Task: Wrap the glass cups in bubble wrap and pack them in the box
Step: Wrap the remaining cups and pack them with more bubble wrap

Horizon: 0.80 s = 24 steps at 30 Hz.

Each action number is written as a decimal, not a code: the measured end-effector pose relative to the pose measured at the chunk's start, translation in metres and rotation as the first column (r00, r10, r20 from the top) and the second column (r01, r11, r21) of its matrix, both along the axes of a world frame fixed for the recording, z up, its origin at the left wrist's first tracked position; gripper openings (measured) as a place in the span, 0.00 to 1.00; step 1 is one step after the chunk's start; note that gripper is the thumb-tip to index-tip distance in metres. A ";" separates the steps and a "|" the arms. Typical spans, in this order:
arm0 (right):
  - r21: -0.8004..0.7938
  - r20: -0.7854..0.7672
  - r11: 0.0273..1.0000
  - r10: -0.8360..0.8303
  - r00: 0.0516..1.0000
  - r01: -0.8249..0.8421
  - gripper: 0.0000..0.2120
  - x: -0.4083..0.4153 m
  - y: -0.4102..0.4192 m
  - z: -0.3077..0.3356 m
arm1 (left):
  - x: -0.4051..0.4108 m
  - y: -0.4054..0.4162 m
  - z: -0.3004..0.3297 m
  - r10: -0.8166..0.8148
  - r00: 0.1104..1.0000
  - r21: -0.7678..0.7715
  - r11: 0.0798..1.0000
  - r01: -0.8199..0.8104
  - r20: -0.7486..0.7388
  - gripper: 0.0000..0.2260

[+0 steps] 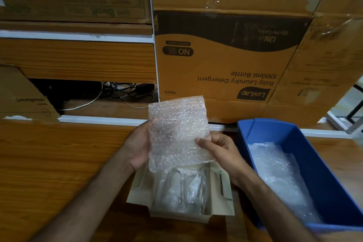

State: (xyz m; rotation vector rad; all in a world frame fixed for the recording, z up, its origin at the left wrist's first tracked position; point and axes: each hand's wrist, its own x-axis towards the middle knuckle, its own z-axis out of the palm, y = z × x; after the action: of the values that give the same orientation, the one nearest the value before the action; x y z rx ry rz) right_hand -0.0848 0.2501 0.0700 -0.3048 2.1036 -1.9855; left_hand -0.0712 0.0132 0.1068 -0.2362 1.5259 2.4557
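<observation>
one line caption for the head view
Both hands hold a bubble wrap sheet above the open box of cups.

Both bare forearms reach up from the lower edge of the view and angle toward each other, the left from the lower left, the right from the lower right; the hands meet at mid-frame, raised and near each other. The left hand (137, 144) shows its palm turned inward, fingers hidden behind the bubble wrap sheet (177, 131) it holds by the left edge; the right hand (218, 146) has its back toward the camera, thumb laid flat on the sheet's front near the right edge, the other fingers curled behind in a pinching grip.
</observation>
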 end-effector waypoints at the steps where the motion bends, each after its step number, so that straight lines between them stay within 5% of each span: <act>1: -0.050 0.021 0.999 0.005 1.000 -0.004 0.18 0.001 0.000 -0.002 | 0.000 0.002 -0.001 -0.021 1.000 0.003 1.000 0.021 -0.004 0.16; 7: -0.140 -0.065 0.985 -0.112 0.992 0.102 0.14 0.008 -0.004 -0.007 | 0.005 -0.002 -0.007 -0.020 0.997 0.178 0.984 0.007 0.069 0.43; 8: -0.109 -0.092 0.985 -0.141 0.986 0.131 0.13 0.008 -0.003 -0.007 | 0.007 -0.002 -0.008 -0.034 0.999 0.155 0.987 0.027 0.043 0.42; 11: -0.058 -0.095 0.977 -0.209 0.973 0.204 0.16 0.010 0.000 -0.005 | 0.013 0.004 -0.014 -0.093 0.986 -0.205 0.977 0.063 -0.140 0.17; 14: 0.009 -0.017 0.974 -0.228 0.974 0.228 0.36 0.005 0.002 -0.002 | 0.014 0.001 -0.020 -0.077 0.975 -0.335 0.942 0.003 -0.210 0.20; 16: 0.001 0.020 0.989 -0.148 0.989 0.148 0.41 0.004 0.002 0.004 | 0.016 0.003 -0.018 -0.100 0.960 -0.376 0.927 -0.006 -0.262 0.20; 20: -0.142 -0.073 0.990 0.014 0.997 -0.025 0.19 0.003 -0.002 0.012 | 0.018 0.007 -0.012 -0.104 0.948 -0.409 0.912 -0.030 -0.300 0.13; 24: -0.226 -0.086 0.973 0.027 0.996 -0.046 0.05 0.002 -0.002 0.009 | 0.021 -0.007 -0.008 -0.269 0.920 -0.374 0.915 0.152 -0.286 0.13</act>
State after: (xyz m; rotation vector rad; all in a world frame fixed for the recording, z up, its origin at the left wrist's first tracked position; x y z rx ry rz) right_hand -0.0823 0.2481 0.0789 -0.4695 1.9015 -2.2306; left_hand -0.0504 0.0058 0.0986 0.2928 2.0014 2.1193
